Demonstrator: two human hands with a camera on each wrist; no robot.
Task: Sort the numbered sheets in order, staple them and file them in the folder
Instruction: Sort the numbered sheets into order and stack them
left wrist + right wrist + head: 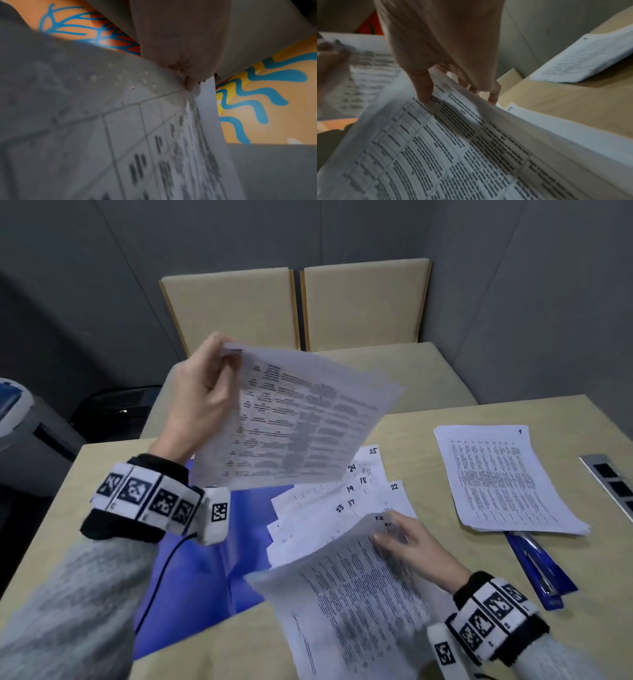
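Note:
My left hand (pixel 205 385) is raised above the table and pinches the top corner of a small bundle of printed sheets (pixel 294 419); the left wrist view shows the same pinch (pixel 188 83) at the paper's edge. My right hand (pixel 404 537) grips the upper corner of sheet 12 (pixel 356 594), thumb on top and fingers beneath, as the right wrist view shows (pixel 426 94). Fanned numbered sheets (pixel 346 501) marked 17 to 25 lie on the open blue folder (pixel 198 570). A sorted stack (pixel 496 477) topped by sheet 1 sits at the right.
A blue stapler (pixel 537 570) lies just below the sorted stack, part of it under the paper. A metal cable hatch (pixel 613 477) is set in the table's right edge. Two beige chairs (pixel 298 306) stand behind the table, a grey machine (pixel 20 419) at the left.

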